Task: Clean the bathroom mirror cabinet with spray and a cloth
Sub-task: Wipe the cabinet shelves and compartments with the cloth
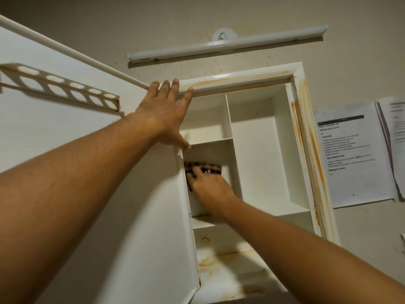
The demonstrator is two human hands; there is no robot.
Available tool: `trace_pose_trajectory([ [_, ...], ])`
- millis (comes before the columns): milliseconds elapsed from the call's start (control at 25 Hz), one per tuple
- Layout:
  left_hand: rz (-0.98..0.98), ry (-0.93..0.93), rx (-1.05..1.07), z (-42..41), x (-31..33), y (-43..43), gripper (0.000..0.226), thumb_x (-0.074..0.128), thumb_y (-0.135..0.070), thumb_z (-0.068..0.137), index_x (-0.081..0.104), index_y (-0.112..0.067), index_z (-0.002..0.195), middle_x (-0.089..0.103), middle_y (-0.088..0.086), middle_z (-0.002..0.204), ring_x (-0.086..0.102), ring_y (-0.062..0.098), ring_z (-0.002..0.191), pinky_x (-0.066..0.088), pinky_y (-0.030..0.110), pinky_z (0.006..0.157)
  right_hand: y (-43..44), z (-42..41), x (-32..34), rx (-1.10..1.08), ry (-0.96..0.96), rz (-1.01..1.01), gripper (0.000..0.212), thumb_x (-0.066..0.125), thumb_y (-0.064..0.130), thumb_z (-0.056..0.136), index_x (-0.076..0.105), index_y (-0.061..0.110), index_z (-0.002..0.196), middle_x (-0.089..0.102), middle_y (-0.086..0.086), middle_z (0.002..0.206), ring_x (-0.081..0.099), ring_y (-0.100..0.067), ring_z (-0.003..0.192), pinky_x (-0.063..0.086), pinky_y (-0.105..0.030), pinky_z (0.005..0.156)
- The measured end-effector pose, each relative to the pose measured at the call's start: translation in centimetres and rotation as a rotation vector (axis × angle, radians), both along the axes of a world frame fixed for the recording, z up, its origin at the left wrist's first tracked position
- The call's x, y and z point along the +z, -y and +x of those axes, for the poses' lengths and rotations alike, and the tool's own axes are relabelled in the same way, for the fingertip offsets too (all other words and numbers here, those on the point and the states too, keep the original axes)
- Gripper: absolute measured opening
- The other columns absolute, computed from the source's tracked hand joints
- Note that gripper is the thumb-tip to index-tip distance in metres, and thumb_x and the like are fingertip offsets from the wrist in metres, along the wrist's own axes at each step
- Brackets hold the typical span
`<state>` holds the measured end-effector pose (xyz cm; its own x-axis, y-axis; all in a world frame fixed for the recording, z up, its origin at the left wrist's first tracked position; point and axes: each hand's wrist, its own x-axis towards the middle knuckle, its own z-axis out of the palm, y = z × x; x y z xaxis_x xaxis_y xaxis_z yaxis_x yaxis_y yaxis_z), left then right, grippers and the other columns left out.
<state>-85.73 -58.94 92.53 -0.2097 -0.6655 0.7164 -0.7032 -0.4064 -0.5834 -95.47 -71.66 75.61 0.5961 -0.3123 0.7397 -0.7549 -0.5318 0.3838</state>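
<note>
Reaching up, the left hand [161, 110] lies flat with its fingers spread apart; the fingertips touch the top edge of the white cabinet [304, 128], right where the open door [65, 161] meets it. It holds nothing. The right hand [211, 186] is inside the cabinet, in the middle box on the left side. Its fingers lie over a dark checked cloth [213, 167] and push it against the back of that box, close to the left wall. The cloth looks blurry. Orange stains run along the cabinet's top and right edges and on its bottom shelf. A rack with holes [61, 86] sits on the inside of the door. A long white light [228, 43] hangs on the wall above, and printed papers [355, 154] hang to the right
</note>
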Motion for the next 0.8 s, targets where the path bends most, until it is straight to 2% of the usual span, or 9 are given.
trace_pose_trajectory([
  [80, -0.001, 0.001, 0.010, 0.0, -0.1, -0.1, 0.146, 0.067, -0.086, 0.067, -0.025, -0.020, 0.159, -0.019, 0.020, 0.168, -0.014, 0.039, 0.156, -0.001, 0.057, 0.127, 0.2, -0.5, -0.6, 0.033, -0.129, -0.035, 0.043, 0.062, 0.013, 0.096, 0.053, 0.009, 0.137, 0.051, -0.014, 0.128, 0.067, -0.034, 0.091, 0.046, -0.043, 0.063],
  [160, -0.018, 0.026, 0.013, 0.1, -0.1, 0.0, 0.148, 0.068, -0.087, 0.066, -0.025, -0.020, 0.159, -0.022, 0.019, 0.168, -0.017, 0.039, 0.156, -0.001, 0.058, 0.126, 0.9, -1.0, 1.1, 0.002, 0.015, -0.071, 0.036, 0.056, 0.012, 0.099, 0.056, 0.011, 0.135, 0.053, -0.014, 0.125, 0.067, -0.035, 0.092, 0.044, -0.043, 0.062],
  [240, -0.006, 0.023, -0.002, 0.1, 0.0, -0.3, 0.149, 0.068, -0.087, 0.064, -0.024, -0.019, 0.159, -0.022, 0.019, 0.168, -0.018, 0.040, 0.155, 0.000, 0.058, 0.127, 0.3, -0.5, 1.1, -0.008, 0.043, -0.044, 0.040, 0.057, 0.010, 0.098, 0.053, 0.010, 0.137, 0.052, -0.014, 0.124, 0.068, -0.034, 0.089, 0.040, -0.041, 0.060],
  [320, -0.001, 0.011, -0.004, 0.1, 0.0, -0.5, 0.149, 0.069, -0.087, 0.065, -0.024, -0.019, 0.159, -0.023, 0.019, 0.168, -0.018, 0.040, 0.155, 0.001, 0.057, 0.127, 0.0, 0.0, -1.0, 0.022, -0.094, -0.025, 0.047, 0.061, 0.015, 0.096, 0.049, 0.011, 0.142, 0.051, -0.013, 0.128, 0.068, -0.034, 0.087, 0.040, -0.041, 0.060],
  [360, -0.005, 0.012, 0.005, 0.2, 0.0, -0.5, 0.149, 0.069, -0.087, 0.065, -0.024, -0.019, 0.159, -0.022, 0.019, 0.168, -0.018, 0.040, 0.155, 0.002, 0.057, 0.127, 0.2, -0.1, -0.8, 0.019, -0.097, -0.033, 0.044, 0.059, 0.017, 0.098, 0.051, 0.013, 0.141, 0.051, -0.013, 0.128, 0.068, -0.034, 0.088, 0.041, -0.041, 0.060],
  [480, -0.003, 0.024, 0.002, 0.2, -0.1, -0.3, 0.149, 0.067, -0.089, 0.064, -0.023, -0.019, 0.160, -0.022, 0.018, 0.168, -0.018, 0.040, 0.155, 0.000, 0.057, 0.127, 0.6, -0.6, 1.9, -0.021, 0.099, -0.030, 0.034, 0.055, 0.009, 0.099, 0.056, 0.011, 0.133, 0.053, -0.013, 0.123, 0.067, -0.036, 0.089, 0.043, -0.042, 0.062],
  [600, 0.007, 0.004, -0.009, 0.2, -0.3, -0.5, 0.149, 0.069, -0.087, 0.065, -0.024, -0.020, 0.159, -0.023, 0.016, 0.168, -0.019, 0.039, 0.155, -0.002, 0.057, 0.127, 0.1, 0.4, 0.5, -0.004, -0.054, -0.049, 0.040, 0.057, 0.010, 0.098, 0.053, 0.012, 0.138, 0.052, -0.012, 0.124, 0.067, -0.033, 0.085, 0.041, -0.041, 0.060],
  [720, 0.029, -0.008, -0.016, -0.1, 0.0, -0.7, 0.148, 0.070, -0.086, 0.064, -0.024, -0.021, 0.159, -0.023, 0.014, 0.169, -0.020, 0.038, 0.155, -0.003, 0.056, 0.127, 0.3, 0.0, 1.6, -0.013, 0.103, -0.040, 0.032, 0.053, 0.009, 0.100, 0.057, 0.010, 0.132, 0.053, -0.012, 0.124, 0.067, -0.034, 0.088, 0.041, -0.041, 0.058],
  [800, 0.033, -0.023, -0.028, -0.3, 0.1, -1.0, 0.147, 0.071, -0.085, 0.065, -0.023, -0.022, 0.160, -0.022, 0.014, 0.169, -0.020, 0.038, 0.155, -0.003, 0.055, 0.127, 0.3, -0.2, 0.3, 0.002, 0.094, -0.041, 0.042, 0.055, 0.008, 0.099, 0.050, 0.010, 0.141, 0.051, -0.012, 0.130, 0.068, -0.032, 0.091, 0.044, -0.041, 0.062],
])
